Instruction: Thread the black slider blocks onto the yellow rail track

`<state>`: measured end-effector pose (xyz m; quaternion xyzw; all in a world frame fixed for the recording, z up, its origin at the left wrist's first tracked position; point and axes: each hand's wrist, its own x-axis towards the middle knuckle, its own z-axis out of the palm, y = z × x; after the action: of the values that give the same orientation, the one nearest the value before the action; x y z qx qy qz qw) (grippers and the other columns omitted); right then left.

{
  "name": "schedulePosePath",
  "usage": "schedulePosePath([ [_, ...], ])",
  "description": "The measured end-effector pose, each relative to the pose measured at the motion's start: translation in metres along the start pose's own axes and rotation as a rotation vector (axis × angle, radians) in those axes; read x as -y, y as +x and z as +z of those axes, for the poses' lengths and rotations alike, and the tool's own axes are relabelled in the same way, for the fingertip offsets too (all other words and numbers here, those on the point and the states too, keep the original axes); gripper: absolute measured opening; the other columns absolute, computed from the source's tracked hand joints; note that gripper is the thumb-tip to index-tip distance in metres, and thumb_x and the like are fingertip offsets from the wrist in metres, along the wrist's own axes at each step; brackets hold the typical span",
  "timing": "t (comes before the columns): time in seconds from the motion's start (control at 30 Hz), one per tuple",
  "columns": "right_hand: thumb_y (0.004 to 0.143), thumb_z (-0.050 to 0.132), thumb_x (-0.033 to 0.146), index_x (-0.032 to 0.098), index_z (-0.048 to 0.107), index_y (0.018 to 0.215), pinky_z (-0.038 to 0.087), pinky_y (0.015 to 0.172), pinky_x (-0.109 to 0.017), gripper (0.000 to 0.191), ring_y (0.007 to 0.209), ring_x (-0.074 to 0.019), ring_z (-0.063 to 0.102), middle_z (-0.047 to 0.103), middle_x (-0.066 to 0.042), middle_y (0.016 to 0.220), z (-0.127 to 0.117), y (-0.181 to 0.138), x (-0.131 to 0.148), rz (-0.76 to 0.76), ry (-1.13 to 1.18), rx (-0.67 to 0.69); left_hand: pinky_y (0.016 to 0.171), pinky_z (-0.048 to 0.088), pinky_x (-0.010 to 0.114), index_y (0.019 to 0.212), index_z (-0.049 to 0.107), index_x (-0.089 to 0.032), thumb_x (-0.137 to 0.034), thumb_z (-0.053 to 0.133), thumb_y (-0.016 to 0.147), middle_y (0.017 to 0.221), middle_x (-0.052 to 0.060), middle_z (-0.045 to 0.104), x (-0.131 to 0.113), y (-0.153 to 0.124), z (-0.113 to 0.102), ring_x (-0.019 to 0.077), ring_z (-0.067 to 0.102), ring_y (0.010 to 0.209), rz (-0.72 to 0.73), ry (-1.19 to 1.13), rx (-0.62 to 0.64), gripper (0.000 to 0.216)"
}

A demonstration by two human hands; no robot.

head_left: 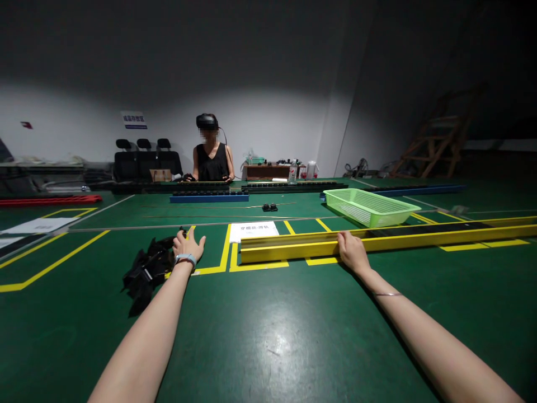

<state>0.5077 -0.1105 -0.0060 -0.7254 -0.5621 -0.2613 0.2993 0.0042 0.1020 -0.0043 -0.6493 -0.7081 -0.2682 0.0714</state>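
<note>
Here yellow rail (pixel 419 239) lies under right grip (pixel 351 252).

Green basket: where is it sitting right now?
In the head view the green basket sits right of centre on the green table, just behind the long yellow rail that the right hand touches.
</note>
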Motion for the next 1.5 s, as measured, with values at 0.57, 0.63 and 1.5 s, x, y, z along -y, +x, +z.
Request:
schedulePosePath([
  [0.57, 0.094, 0.022, 0.036, 0.017, 0.051, 0.096, 0.038, 0.079, -0.036, 0.034, 0.078, -0.0238, 0.06, 0.065, -0.011, 0.083, -0.002, -0.001, 0.002, -0.018, -0.035, 0.001, 0.093, 0.031, 0.049, 0.132, 0.044, -0.021, -0.04, 0.043, 0.083, 0.134, 0.015, 0.039, 0.0, -0.003, -0.014, 0.0346, 0.034, 0.114, 0.001, -0.055, -0.073, 0.053],
  [0.63, 0.095, 0.021, 0.036, 0.018, 0.051, 0.096, 0.038, 0.079, -0.036, 0.035, 0.077, -0.0237, 0.059, 0.065, -0.011, 0.083, -0.003, -0.001, 0.003, -0.024, -0.036, -0.007, 0.092, 0.031, 0.048, 0.132, 0.044, -0.021, -0.039, 0.043, 0.082, 0.128, 0.015, 0.043, 0.0, -0.002, -0.013, 0.0343, 0.036, 0.112, 0.006, -0.054, -0.054, 0.053],
  [1.5, 0.095, 0.024, 0.035, 0.016, 0.051, 0.096, 0.037, 0.08, -0.034, 0.033, 0.079, -0.023, 0.06, 0.065, -0.011, 0.083, 0.001, -0.001, -0.001, -0.012, -0.054, 0.007, 0.086, 0.039, 0.041, 0.113, 0.062, -0.021, -0.057, 0.05, 0.078, 0.112, 0.016, 0.051, 0.008, 0.002, -0.009, 0.0319, 0.049, 0.104, 0.102, -0.021, 0.09, 0.051],
])
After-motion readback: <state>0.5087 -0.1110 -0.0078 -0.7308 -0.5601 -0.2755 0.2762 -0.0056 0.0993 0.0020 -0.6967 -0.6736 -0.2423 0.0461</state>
